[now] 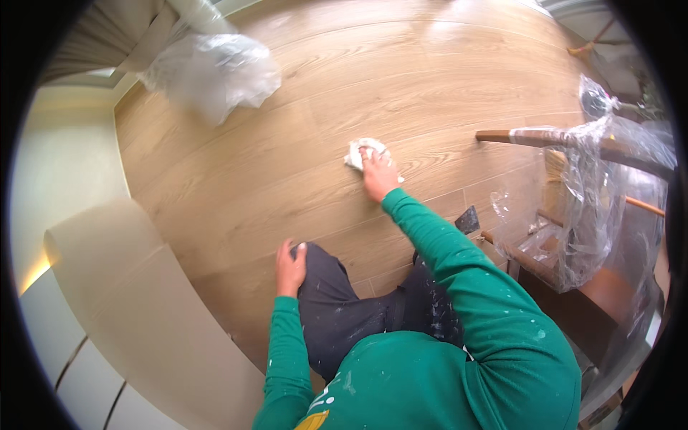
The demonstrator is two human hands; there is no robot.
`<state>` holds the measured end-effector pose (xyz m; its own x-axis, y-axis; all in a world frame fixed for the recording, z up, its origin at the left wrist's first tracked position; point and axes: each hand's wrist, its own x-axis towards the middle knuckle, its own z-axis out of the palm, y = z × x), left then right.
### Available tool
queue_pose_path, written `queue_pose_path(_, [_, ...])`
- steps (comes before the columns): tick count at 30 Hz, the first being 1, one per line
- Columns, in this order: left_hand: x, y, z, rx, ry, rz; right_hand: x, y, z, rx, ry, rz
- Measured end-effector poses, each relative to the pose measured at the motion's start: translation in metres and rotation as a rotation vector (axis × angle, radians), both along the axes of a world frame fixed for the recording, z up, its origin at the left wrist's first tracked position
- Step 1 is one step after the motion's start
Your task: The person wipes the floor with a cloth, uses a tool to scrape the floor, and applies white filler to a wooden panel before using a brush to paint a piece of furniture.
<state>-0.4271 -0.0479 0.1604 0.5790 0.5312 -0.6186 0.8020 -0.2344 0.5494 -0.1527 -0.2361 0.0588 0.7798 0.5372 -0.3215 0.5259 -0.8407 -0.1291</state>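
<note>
A crumpled white cloth (pixel 356 153) lies pressed on the wood-look floor (pixel 287 168) under my right hand (pixel 380 175). That arm reaches forward in a green sleeve, and the fingers close over the cloth. My left hand (pixel 290 269) rests at my bent knee (pixel 319 276), holding nothing, thumb apart from the fingers. Some of its fingers are hard to make out against the dark trousers.
Clear plastic film wraps a piece of wooden furniture (pixel 530 136) with legs on the right. A bunched clear plastic bag (pixel 222 72) sits near the curtain (pixel 107 36) at the far left. Beige sheeting (pixel 122 287) covers something along the left side. A small dark blade-like piece (pixel 467 220) is near my right forearm.
</note>
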Motion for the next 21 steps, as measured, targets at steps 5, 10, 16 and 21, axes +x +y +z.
queue_pose_path(5, [0.041, -0.031, 0.030, 0.287, 0.217, -0.287, 0.133, -0.112, -0.010, -0.202, -0.107, -0.314])
queue_pose_path(10, [0.036, -0.030, 0.025, 0.270, 0.280, -0.267, 0.155, -0.123, -0.002, -0.223, 0.010, -0.485])
queue_pose_path(16, [0.062, -0.038, 0.020, 0.272, 0.273, -0.312, -0.043, -0.073, -0.016, -0.227, 0.492, 0.581])
queue_pose_path(21, [0.031, -0.033, 0.023, 0.284, 0.330, -0.265, -0.057, -0.027, 0.083, -0.014, 0.754, 0.722])
